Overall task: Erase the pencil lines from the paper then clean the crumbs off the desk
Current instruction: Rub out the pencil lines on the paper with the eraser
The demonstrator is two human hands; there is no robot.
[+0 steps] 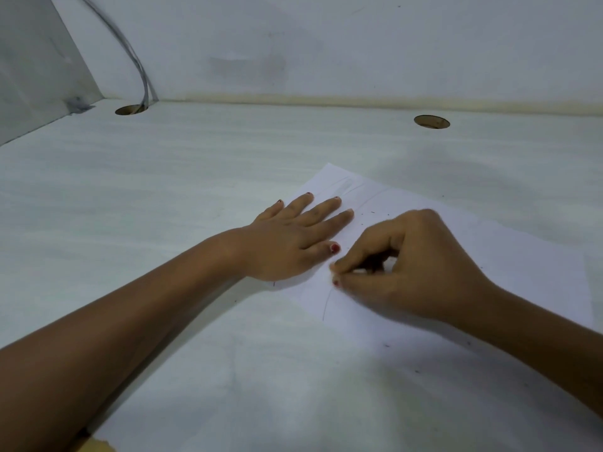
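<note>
I saw the white rectangular sheet of paper [359, 370] lying flat on the pale grey table [163, 190], turned at an angle to its edge. The left hand [287, 243] lay on the left part of the paper, fingers straight and spread, pressing it down. The right hand [408, 265] was just beside it, with fingers curled, pinching a small pale piece [360, 271] that was mostly hidden, low against the paper. A thin curved pencil line [327, 303] ran below its fingertips. Some small dark crumbs [372, 212] were scattered over the paper.
</note>
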